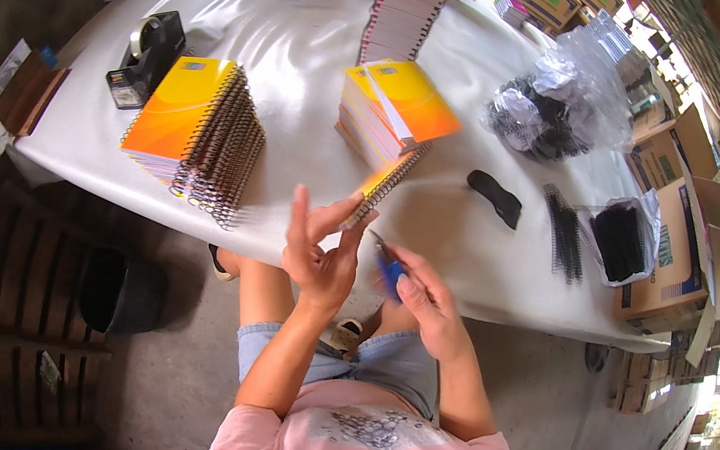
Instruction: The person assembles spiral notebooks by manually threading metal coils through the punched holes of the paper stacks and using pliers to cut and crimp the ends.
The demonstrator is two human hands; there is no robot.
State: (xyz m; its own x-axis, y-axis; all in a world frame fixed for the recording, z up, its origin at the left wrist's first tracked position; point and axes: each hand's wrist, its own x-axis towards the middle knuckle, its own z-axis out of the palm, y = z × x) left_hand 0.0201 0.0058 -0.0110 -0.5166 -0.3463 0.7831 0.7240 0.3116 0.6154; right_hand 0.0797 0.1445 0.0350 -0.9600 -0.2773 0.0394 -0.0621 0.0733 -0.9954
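My left hand (324, 254) pinches the near end of an orange and yellow spiral-bound notebook (380, 182), one finger raised. The notebook's black wire coil faces me. Just to its right, my right hand (428, 294) is closed round pliers with blue handles (389, 267), slightly blurred. Their metal tip points up, close to the end of the coil. Behind the held notebook stands a stack of orange and yellow books (415, 98) whose near edges show no coil. A stack of coil-bound notebooks (191, 120) rises to the left, coils toward the right.
Two black tape dispensers (150, 58) stand at the table's far side. A tall stack of bound pages (409, 0) is at the back. On the right lie a black curved object (495, 198), loose black coils (562, 230), plastic bags (561, 94) and an open carton (663, 262).
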